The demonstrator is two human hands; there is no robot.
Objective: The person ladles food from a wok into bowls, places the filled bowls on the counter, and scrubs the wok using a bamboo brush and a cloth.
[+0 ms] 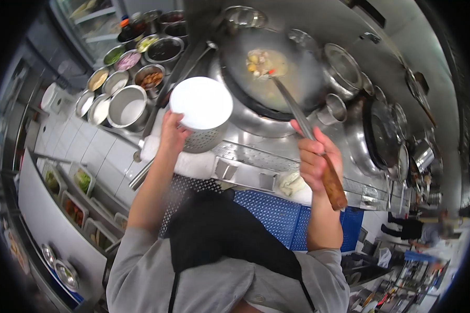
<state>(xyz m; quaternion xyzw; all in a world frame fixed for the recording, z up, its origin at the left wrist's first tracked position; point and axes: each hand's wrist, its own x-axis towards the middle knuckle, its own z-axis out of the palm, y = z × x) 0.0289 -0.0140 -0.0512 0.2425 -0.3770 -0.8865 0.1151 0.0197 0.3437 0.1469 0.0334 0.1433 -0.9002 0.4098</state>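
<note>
My left hand [172,134] is closed on the near rim of a round white bowl [201,102], held beside the wok. Beneath the bowl a perforated metal pot [208,140] partly shows. My right hand [317,156] wraps around the long handle of a ladle [292,103], whose wooden end [334,188] points back toward me. The ladle's head reaches into the large dark wok [240,91] and is hidden among the food. Pale broth with yellow, white and orange pieces [261,62] lies in the wok under some steam.
Metal containers of seasonings, including a pot of brown pieces [150,78] and a dark liquid [165,49], stand at the left. A second wok [381,133] and strainers [343,65] are on the right. White cloths [193,164] lie at the counter edge. Another person [420,229] is far right.
</note>
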